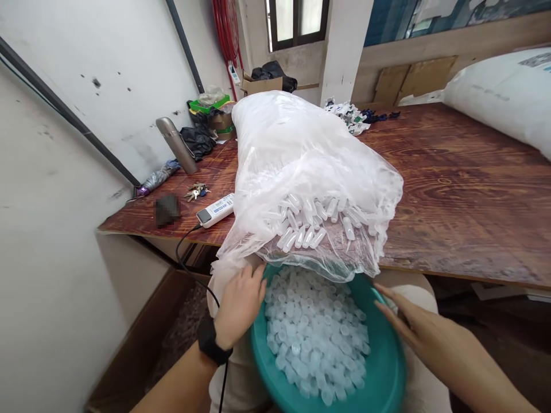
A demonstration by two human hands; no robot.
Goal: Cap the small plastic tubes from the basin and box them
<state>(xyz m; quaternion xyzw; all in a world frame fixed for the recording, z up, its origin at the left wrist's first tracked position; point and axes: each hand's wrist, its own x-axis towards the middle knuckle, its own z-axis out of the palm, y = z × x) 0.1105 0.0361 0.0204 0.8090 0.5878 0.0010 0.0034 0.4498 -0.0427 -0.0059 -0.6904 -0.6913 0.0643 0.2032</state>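
Note:
A teal plastic basin (387, 373) rests on my lap, filled with several small clear plastic caps (316, 338). Above it, a large clear plastic bag (301, 160) of small clear tubes (314, 221) lies on the wooden table with its open mouth hanging over the basin. My left hand (239, 307) grips the basin's left rim, its fingers curled over the edge, with a black band on the wrist. My right hand (408, 324) lies at the basin's right rim, fingers stretched out flat and holding nothing.
The wooden table (465, 189) carries a metal flask (176, 143), keys (196, 191), a white power strip (216, 210) with a black cord, a folded umbrella (157, 179) and a big white sack (503, 94). A white wall stands close on the left. A cardboard box (142, 344) sits on the floor.

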